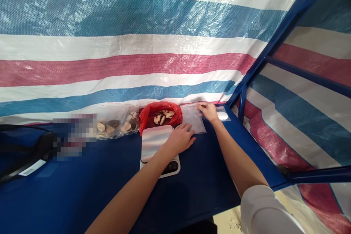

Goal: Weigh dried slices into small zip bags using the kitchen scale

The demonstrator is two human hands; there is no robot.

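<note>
A small stack of clear zip bags point(189, 113) lies flat on the blue table, right of the red plastic bag. My right hand point(208, 111) pinches the upper right edge of these bags between thumb and fingers. My left hand point(181, 138) rests with its fingers stretched out, the fingertips at the bags' lower left side. Under my left forearm stands a kitchen scale point(155, 140) with a shiny plate and dark buttons, partly covered by the arm. Behind the scale, the open red plastic bag point(145, 115) holds dark-edged pale dried slices point(163, 117).
Two filled clear bags of dried slices point(108, 128) lean at the table's back left. A white oval object point(222, 116) lies on clear plastic to the right. A black strap-like item point(41, 150) is at far left. Striped sheeting point(123, 65) and blue frame bars point(274, 47) enclose the table.
</note>
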